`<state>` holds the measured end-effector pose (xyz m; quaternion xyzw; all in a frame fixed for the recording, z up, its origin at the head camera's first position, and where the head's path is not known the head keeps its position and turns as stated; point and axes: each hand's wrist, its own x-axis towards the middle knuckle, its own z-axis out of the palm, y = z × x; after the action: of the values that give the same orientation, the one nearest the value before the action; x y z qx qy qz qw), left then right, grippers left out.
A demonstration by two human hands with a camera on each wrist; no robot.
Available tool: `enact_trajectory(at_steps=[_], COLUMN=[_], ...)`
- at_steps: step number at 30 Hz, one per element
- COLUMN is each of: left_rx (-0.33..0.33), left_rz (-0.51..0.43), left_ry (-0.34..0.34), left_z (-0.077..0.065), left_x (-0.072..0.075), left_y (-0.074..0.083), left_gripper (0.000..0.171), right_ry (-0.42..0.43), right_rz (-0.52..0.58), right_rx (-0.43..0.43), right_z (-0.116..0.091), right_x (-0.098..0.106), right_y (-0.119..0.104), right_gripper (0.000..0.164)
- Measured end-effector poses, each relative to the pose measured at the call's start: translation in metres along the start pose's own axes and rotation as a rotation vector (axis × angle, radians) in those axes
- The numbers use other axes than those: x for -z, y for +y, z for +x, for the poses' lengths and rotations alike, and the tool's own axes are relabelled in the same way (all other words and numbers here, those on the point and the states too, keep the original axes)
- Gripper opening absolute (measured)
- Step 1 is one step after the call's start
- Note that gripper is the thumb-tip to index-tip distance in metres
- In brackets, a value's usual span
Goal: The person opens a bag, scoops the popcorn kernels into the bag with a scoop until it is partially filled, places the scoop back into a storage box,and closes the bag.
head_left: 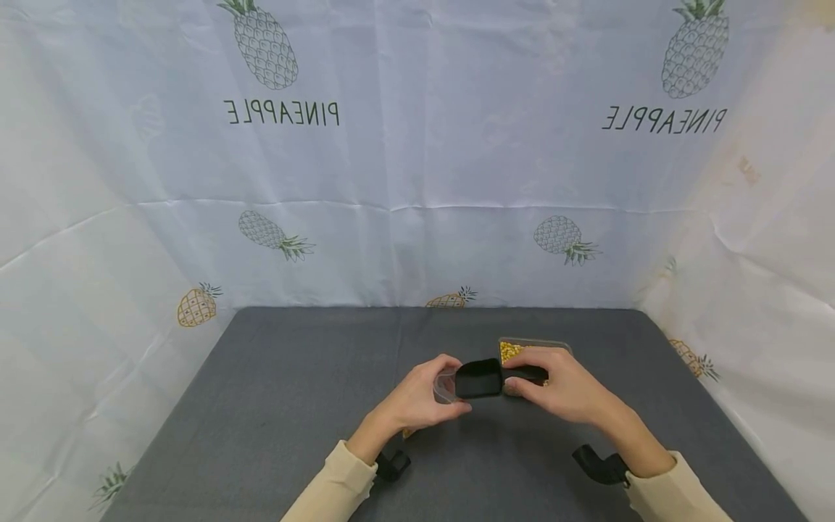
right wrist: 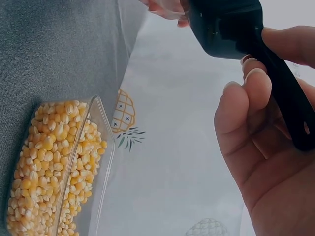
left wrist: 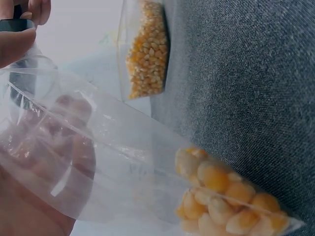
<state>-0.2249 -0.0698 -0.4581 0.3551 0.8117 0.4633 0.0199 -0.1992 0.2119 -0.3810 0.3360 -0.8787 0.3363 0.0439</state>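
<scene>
My left hand (head_left: 420,395) holds a clear plastic bag (left wrist: 133,147) by its upper part, fingers and thumb spread around the mouth. Corn kernels (left wrist: 224,196) fill the bag's lower corner, which hangs close to the table. In my right hand (head_left: 567,388) is the handle of a black scoop (head_left: 478,378), pinched between thumb and fingers. The scoop's front end reaches the bag's mouth, and no kernels show in it in the head view. Behind the right hand, a clear box (right wrist: 101,118) holds many loose corn kernels (right wrist: 47,162); that hand partly hides it in the head view.
Box and hands are over a dark grey cloth-covered table (head_left: 287,391). A white curtain (head_left: 404,145) printed with pineapples hangs behind the table's far edge and along both sides. Black wrist mounts (head_left: 393,465) sit on both forearms.
</scene>
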Motion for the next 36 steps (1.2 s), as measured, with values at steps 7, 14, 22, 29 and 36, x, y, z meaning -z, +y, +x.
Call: enact_trajectory(at_steps=[7,14,22,29,36], left_rx=[0.006,-0.024,0.001,-0.006,-0.015], left_rz=[-0.062,-0.111,-0.124,-0.148,-0.186], left_ry=[0.025,0.024,0.05,0.068,0.077], left_z=[0.0,0.0,-0.001,-0.001,-0.001], left_x=[0.0,0.001,0.002,0.002,0.001], left_y=[0.0,-0.001,0.001,0.002,0.002], left_gripper=[0.05,0.05,0.048,0.046,0.046], right_ry=[0.077,0.118,0.158,0.161,0.174], right_rz=[-0.002,0.011,0.06,0.143,0.172], right_rx=[-0.033,-0.085,-0.096,-0.14,-0.187], right_z=[-0.007,-0.017,-0.029,-0.038,-0.046], right_x=[0.001,0.004,0.008,0.011,0.014], right_y=[0.005,0.008,0.02,0.031,0.041], right_gripper=[0.021,0.021,0.022,0.022,0.025])
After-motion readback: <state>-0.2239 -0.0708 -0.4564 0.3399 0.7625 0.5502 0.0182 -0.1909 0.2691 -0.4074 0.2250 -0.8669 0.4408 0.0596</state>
